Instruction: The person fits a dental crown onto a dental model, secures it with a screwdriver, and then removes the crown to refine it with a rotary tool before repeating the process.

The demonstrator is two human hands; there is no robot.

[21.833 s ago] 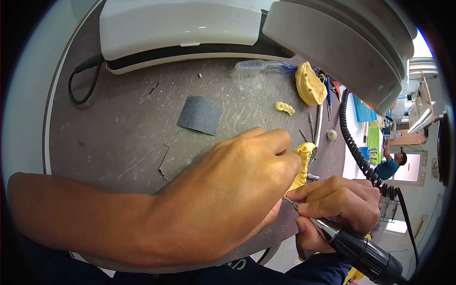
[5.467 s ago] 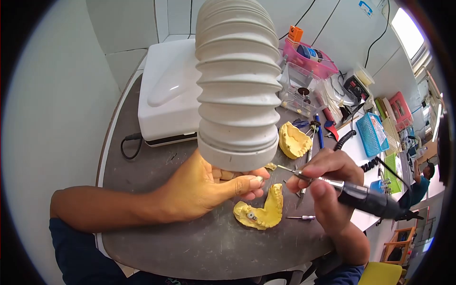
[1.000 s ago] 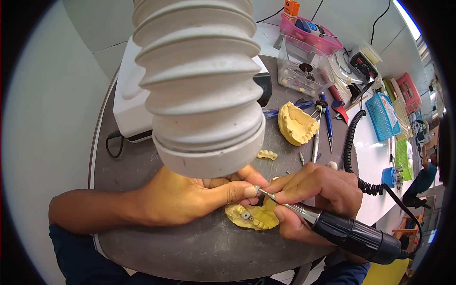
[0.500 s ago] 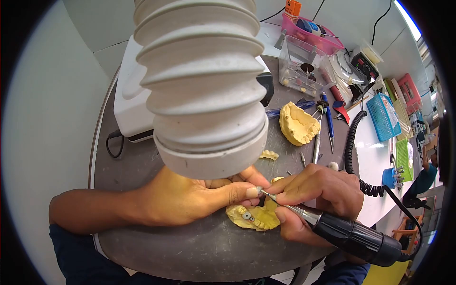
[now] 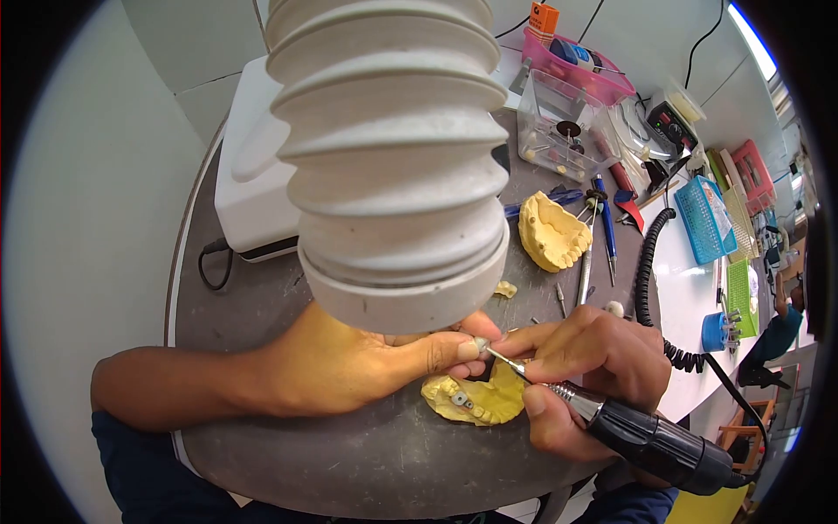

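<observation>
My left hand (image 5: 340, 362) pinches a small whitish piece, likely a dental crown (image 5: 481, 344), between thumb and fingertips. In my right hand (image 5: 602, 362) is a dental handpiece (image 5: 659, 444), gripped like a pen, with a black body and metal nose. Its thin bur (image 5: 504, 359) points left, its tip at the small piece; whether they touch is hard to tell. Just below the fingertips lies a yellow dental cast (image 5: 480, 409) with grey metal parts among its teeth. Behind the hands sits a second cast (image 5: 554, 231). A small tooth-coloured piece (image 5: 505, 289) lies partly behind the hose.
A wide white ribbed hose (image 5: 393, 175) hangs over my left hand. A white machine (image 5: 253, 166) stands at back left. Tools, including a blue pen-like one (image 5: 607, 236), a clear box (image 5: 559, 131) and a pink basket (image 5: 594, 79) are at the back. A coiled cord (image 5: 646, 271) runs right.
The view has shifted slightly, so the hose and casts appear farther right. The hose now covers more of the small tooth-coloured piece. Both hands keep their grips; the bur's tip shows more clearly.
</observation>
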